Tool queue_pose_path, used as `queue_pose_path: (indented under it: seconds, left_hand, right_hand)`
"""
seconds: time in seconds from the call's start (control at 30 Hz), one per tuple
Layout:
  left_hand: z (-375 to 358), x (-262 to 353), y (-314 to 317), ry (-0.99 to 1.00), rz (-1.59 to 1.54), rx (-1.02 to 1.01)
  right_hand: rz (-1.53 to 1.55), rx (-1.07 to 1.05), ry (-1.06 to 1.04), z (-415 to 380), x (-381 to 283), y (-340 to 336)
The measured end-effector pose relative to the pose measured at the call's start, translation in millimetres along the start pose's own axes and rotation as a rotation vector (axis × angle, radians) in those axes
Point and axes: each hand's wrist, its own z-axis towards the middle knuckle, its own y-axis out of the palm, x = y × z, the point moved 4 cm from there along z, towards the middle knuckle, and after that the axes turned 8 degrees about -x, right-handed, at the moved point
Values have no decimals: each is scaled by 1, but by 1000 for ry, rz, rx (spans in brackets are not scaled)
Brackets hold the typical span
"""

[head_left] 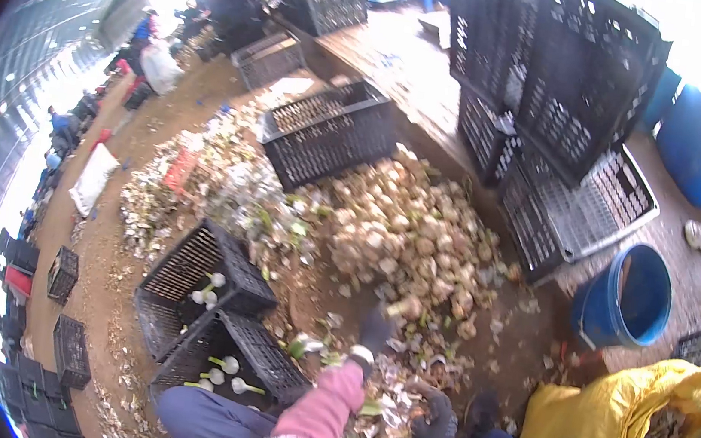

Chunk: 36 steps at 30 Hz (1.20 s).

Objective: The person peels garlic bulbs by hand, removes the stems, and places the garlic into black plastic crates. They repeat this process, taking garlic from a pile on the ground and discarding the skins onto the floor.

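Observation:
My left hand (377, 330), in a dark glove below a pink sleeve, reaches to the near edge of a heap of pale bulbs (409, 234) that look like garlic. A bulb with a stem (406, 308) lies at its fingertips; blur hides whether the fingers hold it. Nearer to me, my right hand (434, 436), also in a dark glove, hovers above peeled skins and leaves (381, 408) with its fingers curled. What it grips, if anything, is hidden. To the left, several trimmed white bulbs with green stems (225, 369) lie in two black crates (185, 304).
A large black crate (330, 134) stands behind the heap, with leaf waste (226, 174) beside it. On the right are stacked black crates (556, 87), a blue bucket (624, 293) and a yellow sack (577, 427) of scraps. People (143, 31) sit far off at left.

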Motion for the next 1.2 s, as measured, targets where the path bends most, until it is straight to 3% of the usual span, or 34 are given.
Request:
queue_pose_path:
  seconds: [0.03,0.07,0.1,0.13,0.17,0.3,0.4,0.43,0.53,0.6,0.63,0.73,0.77,0.87,1.1,1.2]
  left_hand:
    - [-20,-9,13,-25,147,-169]
    - [-47,-17,32,0,53,82]
    - [-86,33,-8,133,80,94]
    - [-118,58,-30,35,-185,-57]
    - [-146,83,-50,131,-130,-22]
    - [-210,107,-81,202,-57,-59]
    - [-241,121,-115,293,20,7]
    - [-248,125,-124,306,13,15]
    - [-265,121,-133,350,-45,67]
    - [-269,116,-133,334,-48,74]
    - [-275,129,-152,169,-191,-163]
    - [-293,132,-169,335,-290,324]
    - [-294,133,-169,355,-197,280]
    - [-270,99,-118,293,-585,-125]
    - [-275,105,-105,419,-676,118]
    - [-278,108,-108,396,-632,67]
  right_hand:
    - [10,18,-14,-5,-10,0]
    - [-58,79,-75,-5,-8,3]
    - [-124,143,-129,-3,-1,6]
    - [-190,209,-179,-2,4,10]
    - [-267,243,-162,-3,4,13]
    - [-387,180,-258,-5,-8,19]
    - [-220,21,-266,-6,-9,29]
    - [-269,97,-363,-10,-18,32]
    - [-48,-73,-268,-6,21,50]
    - [183,-54,-229,-7,31,54]
    - [291,-39,-209,-9,21,50]
    - [532,-2,-127,-9,11,39]
    - [621,-4,-96,-11,9,38]
    - [732,-36,-56,-11,15,43]
    - [927,-126,-2,-20,2,41]
    - [950,-141,42,-23,-1,36]
